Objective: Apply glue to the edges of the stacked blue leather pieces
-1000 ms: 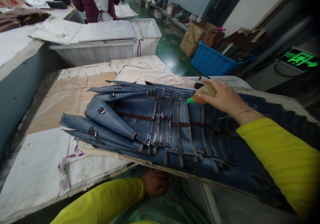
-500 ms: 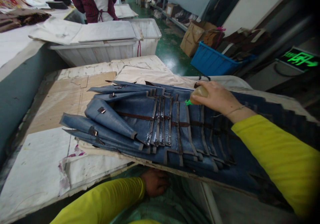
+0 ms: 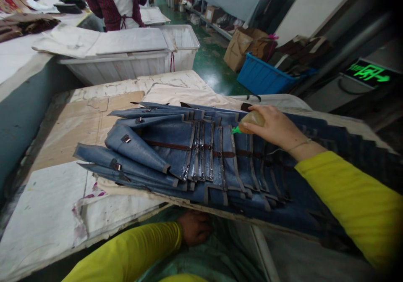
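Observation:
A fanned row of blue denim pieces (image 3: 163, 147) with grey strips and a brown band lies across a board on the worktable. My right hand (image 3: 273, 127) is shut on a small amber squeeze bottle (image 3: 252, 119); its green nozzle (image 3: 235, 130) points down at the denim near the upper right of the row. My left hand (image 3: 195, 226) is below the table's front edge, resting against greenish fabric (image 3: 217, 261), its fingers curled and partly hidden. Both sleeves are yellow.
Paper and cardboard sheets (image 3: 78, 122) cover the table to the left. White plastic bins (image 3: 126, 59) stand beyond, with a person in a dark red shirt (image 3: 110, 0) behind them. A blue crate (image 3: 264, 76) and cardboard boxes (image 3: 242, 46) sit on the green floor at right.
My right hand has moved the bottle slightly left and down along the denim. My left hand has stayed under the table edge. The view has shifted a little.

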A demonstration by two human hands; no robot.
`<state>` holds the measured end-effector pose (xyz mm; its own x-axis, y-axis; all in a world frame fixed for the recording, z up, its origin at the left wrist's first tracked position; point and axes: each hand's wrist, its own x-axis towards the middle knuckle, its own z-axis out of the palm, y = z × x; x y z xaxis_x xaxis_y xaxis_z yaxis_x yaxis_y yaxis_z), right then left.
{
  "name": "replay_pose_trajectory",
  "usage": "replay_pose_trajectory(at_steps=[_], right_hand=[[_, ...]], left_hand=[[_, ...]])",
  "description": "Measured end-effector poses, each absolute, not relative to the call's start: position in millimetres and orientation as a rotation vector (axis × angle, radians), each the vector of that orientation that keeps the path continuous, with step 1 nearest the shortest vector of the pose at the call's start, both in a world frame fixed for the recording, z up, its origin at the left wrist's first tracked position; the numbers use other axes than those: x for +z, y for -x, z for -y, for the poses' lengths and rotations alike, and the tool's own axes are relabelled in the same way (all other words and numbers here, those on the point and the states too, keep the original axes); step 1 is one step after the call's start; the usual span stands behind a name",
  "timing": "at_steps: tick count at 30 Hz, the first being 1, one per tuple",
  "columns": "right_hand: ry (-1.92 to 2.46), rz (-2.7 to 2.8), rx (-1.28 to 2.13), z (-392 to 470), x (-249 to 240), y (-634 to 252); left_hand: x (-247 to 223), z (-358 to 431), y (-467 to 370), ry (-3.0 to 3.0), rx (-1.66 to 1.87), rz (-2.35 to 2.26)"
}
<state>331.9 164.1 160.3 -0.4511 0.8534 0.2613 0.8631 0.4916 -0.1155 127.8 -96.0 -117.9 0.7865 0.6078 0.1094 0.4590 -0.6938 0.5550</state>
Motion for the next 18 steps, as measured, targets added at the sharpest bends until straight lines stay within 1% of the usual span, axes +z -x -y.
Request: replay_pose_trajectory(at_steps=[5,12,18], right_hand=[[1.421,2.475,0.030,-156.8,157.0,-339.7],[1.436,2.534,0.166,-134.4,154.5,-355.9],[1.403,2.460,0.187,-127.7,152.0,-357.8]], left_hand=[[-117.0,96.6,-128.0,-2.461,0.367,-0.806],[-117.7,96.5,-129.6,-2.460,0.428,-0.813],[-116.7,96.6,-129.9,-2.494,0.369,-0.806]])
